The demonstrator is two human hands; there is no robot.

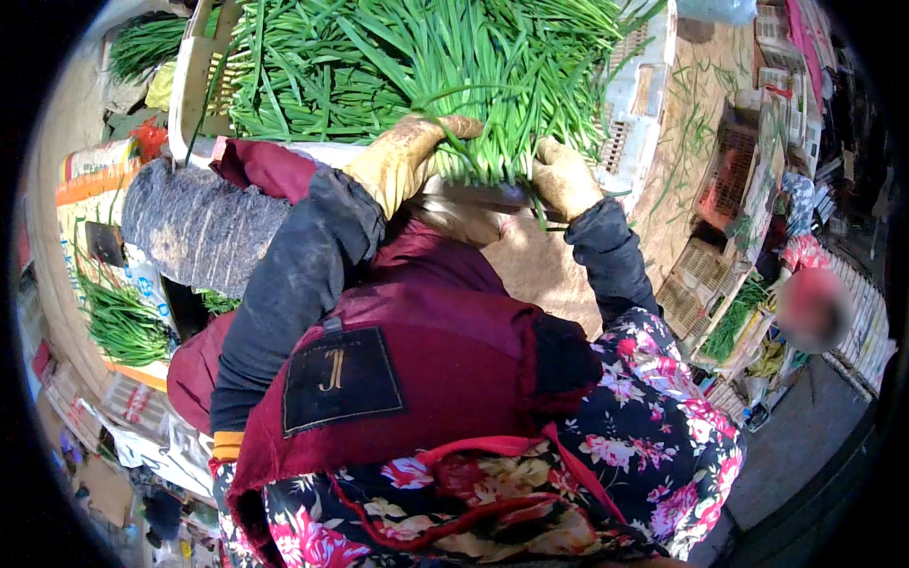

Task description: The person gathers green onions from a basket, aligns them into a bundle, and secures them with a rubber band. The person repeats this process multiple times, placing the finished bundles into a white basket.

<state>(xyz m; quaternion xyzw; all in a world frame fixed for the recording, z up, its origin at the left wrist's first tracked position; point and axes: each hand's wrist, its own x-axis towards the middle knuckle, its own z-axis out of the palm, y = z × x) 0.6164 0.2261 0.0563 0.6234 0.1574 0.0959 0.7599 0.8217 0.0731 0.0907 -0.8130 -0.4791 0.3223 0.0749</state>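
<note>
Long flat green leaves with pale cut ends, like garlic chives (426, 64), fill a white plastic crate (653, 92) before me. My left hand (405, 153), in a yellowish glove, lies at the left side of a clump (483, 153) whose pale ends point toward me, with thumb or finger reaching over it. At the clump's right side is my right hand (564, 174), gloved likewise, its fingers bent against the stems. Both hands hold the clump between them at the crate's near edge. The fingertips are partly hidden by leaves.
A grey fleecy cloth roll (206, 220) lies left of the crate. Beyond it, a green bunch (128, 319) rests on printed sacking. Loose leaves are scattered over a board (682, 135) at right, beside brown plastic crates (731, 163). Another person (806, 255) in red patterned gloves is at far right.
</note>
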